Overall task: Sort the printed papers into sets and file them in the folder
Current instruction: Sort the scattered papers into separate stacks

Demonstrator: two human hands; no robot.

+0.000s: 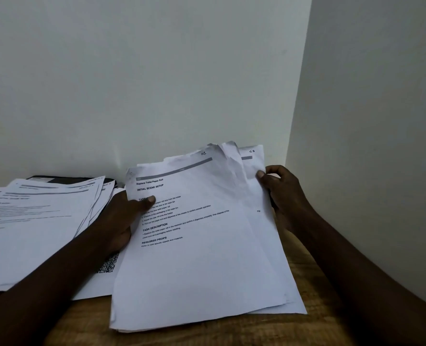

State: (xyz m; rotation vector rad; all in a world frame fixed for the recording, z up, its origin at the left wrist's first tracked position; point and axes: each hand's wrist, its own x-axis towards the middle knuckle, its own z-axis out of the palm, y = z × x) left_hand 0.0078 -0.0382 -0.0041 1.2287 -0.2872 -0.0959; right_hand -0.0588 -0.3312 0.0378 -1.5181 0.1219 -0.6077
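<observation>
Head view, one frame. I log the held stack of printed papers [199, 245] at 6 o'clock of the view. Its lower edge rests on the wooden table [306, 328] and its top is tipped up toward the wall.

Top sheet: printed heading "Replace Toilet Paper Roll", handwritten "S1" at the 1 o'clock corner, which is crumpled. A rear sheet fans out at 2 o'clock with a second handwritten mark I cannot read reliably.

Left hand [122, 218]: grips the stack's 9 o'clock edge, with the thumb [149, 199] pressed on the printed face. The fingers are hidden beneath the sheets.

Right hand [281, 193]: pinches the 2 o'clock edge of the rear sheets, thumb in front and fingers curled behind.

A second pile of papers [32, 233] lies loosely fanned at 9 o'clock of the stack. It sits on a dark cover [64, 180] that shows at 10 o'clock; I cannot tell whether this is the folder.

A sheet with a speckled code patch [108, 264] lies flat under the left forearm, partly under the held stack.
</observation>
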